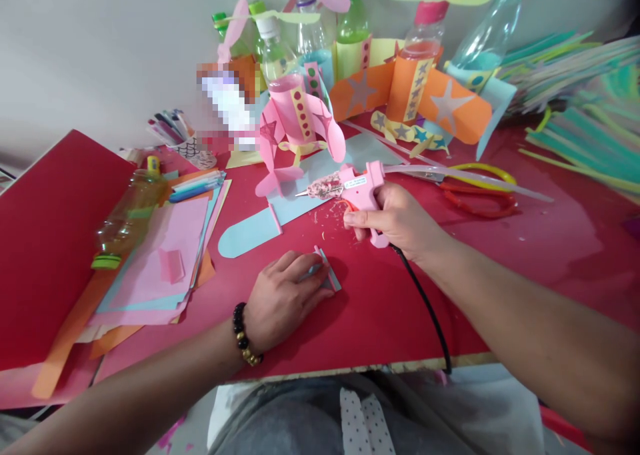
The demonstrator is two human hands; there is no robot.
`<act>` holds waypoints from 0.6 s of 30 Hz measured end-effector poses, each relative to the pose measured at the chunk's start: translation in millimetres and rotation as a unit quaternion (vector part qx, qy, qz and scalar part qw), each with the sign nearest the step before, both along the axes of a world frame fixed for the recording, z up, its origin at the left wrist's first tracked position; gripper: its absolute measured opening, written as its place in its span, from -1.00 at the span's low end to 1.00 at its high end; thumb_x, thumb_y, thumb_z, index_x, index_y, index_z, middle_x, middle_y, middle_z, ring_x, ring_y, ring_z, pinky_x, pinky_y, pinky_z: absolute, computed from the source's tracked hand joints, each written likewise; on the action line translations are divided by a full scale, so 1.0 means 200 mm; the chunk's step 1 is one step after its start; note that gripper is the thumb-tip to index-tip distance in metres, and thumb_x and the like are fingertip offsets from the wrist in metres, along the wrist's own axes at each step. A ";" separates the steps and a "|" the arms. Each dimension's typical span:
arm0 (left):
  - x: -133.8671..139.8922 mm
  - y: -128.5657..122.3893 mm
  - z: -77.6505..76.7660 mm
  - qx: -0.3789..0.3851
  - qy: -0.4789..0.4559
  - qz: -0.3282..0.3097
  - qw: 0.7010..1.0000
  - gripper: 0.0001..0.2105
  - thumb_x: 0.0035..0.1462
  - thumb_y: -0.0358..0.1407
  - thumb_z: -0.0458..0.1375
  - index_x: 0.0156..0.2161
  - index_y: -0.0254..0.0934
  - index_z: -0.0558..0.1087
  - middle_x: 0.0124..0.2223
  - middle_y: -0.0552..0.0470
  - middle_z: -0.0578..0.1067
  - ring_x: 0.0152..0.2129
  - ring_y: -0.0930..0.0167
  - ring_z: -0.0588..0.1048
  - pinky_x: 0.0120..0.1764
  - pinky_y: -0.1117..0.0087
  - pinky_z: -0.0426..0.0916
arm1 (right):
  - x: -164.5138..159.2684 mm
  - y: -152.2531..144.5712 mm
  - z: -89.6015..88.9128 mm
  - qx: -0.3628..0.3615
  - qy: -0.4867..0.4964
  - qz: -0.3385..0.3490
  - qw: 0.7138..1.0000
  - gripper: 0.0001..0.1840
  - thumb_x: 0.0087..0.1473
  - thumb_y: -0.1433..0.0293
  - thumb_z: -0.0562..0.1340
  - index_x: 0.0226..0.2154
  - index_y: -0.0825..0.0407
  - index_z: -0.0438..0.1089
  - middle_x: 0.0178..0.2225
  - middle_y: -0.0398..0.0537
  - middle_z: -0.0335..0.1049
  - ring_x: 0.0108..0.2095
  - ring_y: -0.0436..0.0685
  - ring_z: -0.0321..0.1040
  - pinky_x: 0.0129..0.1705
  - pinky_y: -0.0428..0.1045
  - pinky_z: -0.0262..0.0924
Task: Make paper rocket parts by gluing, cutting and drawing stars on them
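Note:
My right hand [387, 218] grips a pink hot glue gun [364, 187], its metal tip pointing left above the table. A long clear glue stick [465, 173] sticks out of its back, and a black cord hangs from its handle. My left hand [290, 295], with a beaded bracelet at the wrist, has its fingers closed over a small light-blue paper piece [334, 278] with a pink strip along it. The fingers hide most of that piece. Beyond my hands lies a long blue paper strip [250, 233] with a rounded end and a thin pink strip across it.
Paper-decorated bottles, such as a pink one [290, 108] and an orange one [403, 88], stand along the back. Scissors [480, 191] lie at the right near bundles of coloured stems [590, 128]. Paper sheets [165, 248] and a plastic bottle [130, 215] lie at the left.

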State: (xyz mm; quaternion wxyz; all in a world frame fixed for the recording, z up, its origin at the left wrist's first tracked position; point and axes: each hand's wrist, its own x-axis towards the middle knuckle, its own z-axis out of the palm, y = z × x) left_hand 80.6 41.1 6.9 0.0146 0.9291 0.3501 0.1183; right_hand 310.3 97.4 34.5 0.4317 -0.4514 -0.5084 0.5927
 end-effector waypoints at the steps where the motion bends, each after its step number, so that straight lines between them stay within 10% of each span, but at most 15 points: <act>1: 0.00 -0.01 0.00 -0.002 0.010 0.000 1.000 -0.72 0.26 -0.15 0.08 -0.06 -0.27 0.49 -0.01 -0.07 0.49 -0.20 0.29 0.42 -0.18 0.25 0.42 | 0.00 0.00 0.00 0.002 -0.001 0.001 1.000 -0.82 -0.11 0.40 0.36 -0.50 0.09 0.34 -0.63 -0.16 0.38 -0.63 -0.03 0.28 -0.60 -0.11 0.13; 18: -0.03 -0.13 0.00 -0.097 0.035 0.025 0.994 -0.58 0.31 -0.33 -0.02 0.25 -0.23 0.24 0.29 -0.09 0.24 0.18 0.15 0.21 0.14 0.01 0.27 | 0.00 0.00 -0.02 0.012 -0.002 0.007 1.000 -0.84 -0.09 0.36 0.35 -0.50 0.09 0.38 -0.64 -0.15 0.38 -0.63 -0.02 0.29 -0.59 -0.11 0.16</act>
